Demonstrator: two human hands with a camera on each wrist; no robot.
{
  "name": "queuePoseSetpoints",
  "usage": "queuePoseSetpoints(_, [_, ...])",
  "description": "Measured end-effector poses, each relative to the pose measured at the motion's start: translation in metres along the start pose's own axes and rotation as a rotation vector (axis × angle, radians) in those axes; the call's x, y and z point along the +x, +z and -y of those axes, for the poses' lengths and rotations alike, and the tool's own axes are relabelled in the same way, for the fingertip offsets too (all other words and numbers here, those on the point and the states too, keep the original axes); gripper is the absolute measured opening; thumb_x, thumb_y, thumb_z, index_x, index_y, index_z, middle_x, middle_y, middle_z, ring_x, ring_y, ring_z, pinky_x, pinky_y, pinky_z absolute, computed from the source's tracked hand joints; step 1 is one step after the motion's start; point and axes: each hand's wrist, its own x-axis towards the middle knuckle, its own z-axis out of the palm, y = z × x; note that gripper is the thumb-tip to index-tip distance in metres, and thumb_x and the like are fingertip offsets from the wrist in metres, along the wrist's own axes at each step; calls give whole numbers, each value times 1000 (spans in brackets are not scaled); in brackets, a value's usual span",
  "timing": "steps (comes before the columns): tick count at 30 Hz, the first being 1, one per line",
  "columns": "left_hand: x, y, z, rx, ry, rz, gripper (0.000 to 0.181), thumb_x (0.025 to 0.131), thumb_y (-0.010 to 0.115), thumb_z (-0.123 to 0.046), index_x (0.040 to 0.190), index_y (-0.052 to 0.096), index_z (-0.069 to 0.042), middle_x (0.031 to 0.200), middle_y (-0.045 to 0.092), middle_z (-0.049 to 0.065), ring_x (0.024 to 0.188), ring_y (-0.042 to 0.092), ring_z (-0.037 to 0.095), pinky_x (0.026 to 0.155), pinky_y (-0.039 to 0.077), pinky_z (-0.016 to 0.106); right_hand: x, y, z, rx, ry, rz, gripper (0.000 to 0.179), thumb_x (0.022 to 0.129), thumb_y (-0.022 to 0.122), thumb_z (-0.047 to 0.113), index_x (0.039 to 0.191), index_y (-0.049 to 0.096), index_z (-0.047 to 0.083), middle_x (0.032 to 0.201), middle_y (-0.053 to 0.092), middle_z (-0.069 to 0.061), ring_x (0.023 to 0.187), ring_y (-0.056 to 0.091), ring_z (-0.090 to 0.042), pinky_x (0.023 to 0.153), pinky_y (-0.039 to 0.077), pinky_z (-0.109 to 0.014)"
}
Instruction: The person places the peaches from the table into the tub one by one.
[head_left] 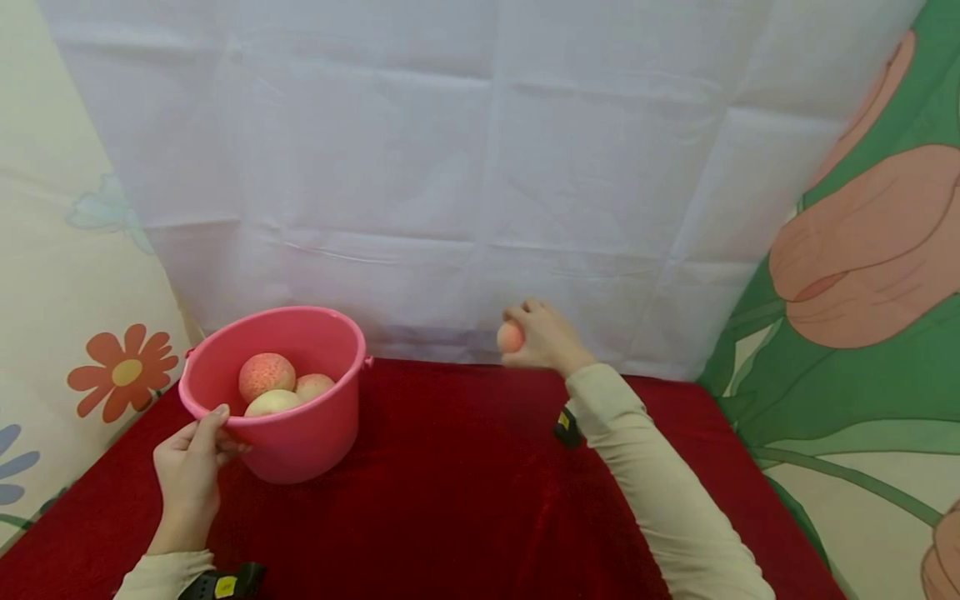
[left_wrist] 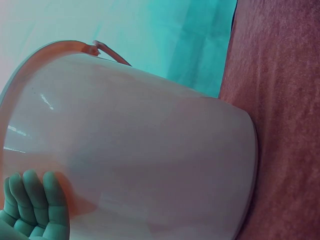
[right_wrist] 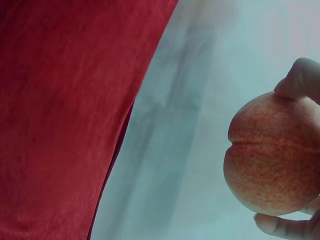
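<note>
A pink bucket (head_left: 300,446) stands at the left of the red-covered table, tilted slightly in the head view. Inside it lie a reddish peach (head_left: 266,377), a pale yellowish one (head_left: 273,402) and a third peach (head_left: 312,386), partly hidden. My left hand (head_left: 191,467) pinches the bucket's near rim, thumb inside, with the fingers against the outer wall in the left wrist view. My right hand (head_left: 550,339) grips another peach (right_wrist: 275,155) between thumb and fingers, raised near the table's far edge. Its crease shows in the right wrist view.
Red velvet cloth (head_left: 450,500) covers the table. A white sheet (head_left: 420,167) hangs behind its far edge. Printed flower curtains (head_left: 862,375) stand at both sides. The bucket's handle (left_wrist: 112,52) shows at its rim. Both wrists wear black straps.
</note>
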Motion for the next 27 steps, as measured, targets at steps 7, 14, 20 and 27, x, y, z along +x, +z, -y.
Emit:
queuePoseSetpoints(7, [3, -3, 4, 10, -24, -17, 24, 84, 66, -23, 67, 70, -7, 55, 62, 2, 46, 59, 12, 51, 52, 21, 5, 2, 9, 19, -31, -27, 62, 59, 72, 37, 112, 58, 8, 106, 53, -16, 98, 49, -33, 77, 46, -44])
queuePoseSetpoints(14, [-20, 10, -21, 5, -42, -13, 27, 87, 62, -19, 62, 69, -13, 53, 61, -2, 45, 57, 9, 50, 51, 17, 11, 4, 16, 18, -55, -37, 61, 59, 72, 37, 112, 57, 8, 106, 53, -15, 101, 49, -33, 79, 45, -44])
queuePoseSetpoints(20, [-18, 9, -20, 3, -39, -18, 27, 86, 63, -19, 61, 68, -13, 53, 61, -2, 45, 57, 9, 50, 51, 17, 16, 2, 24, 20, -45, -28, 61, 61, 71, 37, 113, 57, 10, 108, 52, -14, 104, 47, -31, 79, 45, -43])
queuePoseSetpoints(27, [-18, 9, -19, 2, -32, -6, 27, 87, 62, -19, 61, 68, -12, 53, 60, -2, 46, 57, 9, 50, 51, 17, 22, 4, 34, -3, -80, -25, 60, 60, 73, 38, 112, 57, 10, 107, 52, -13, 102, 47, -31, 79, 45, -42])
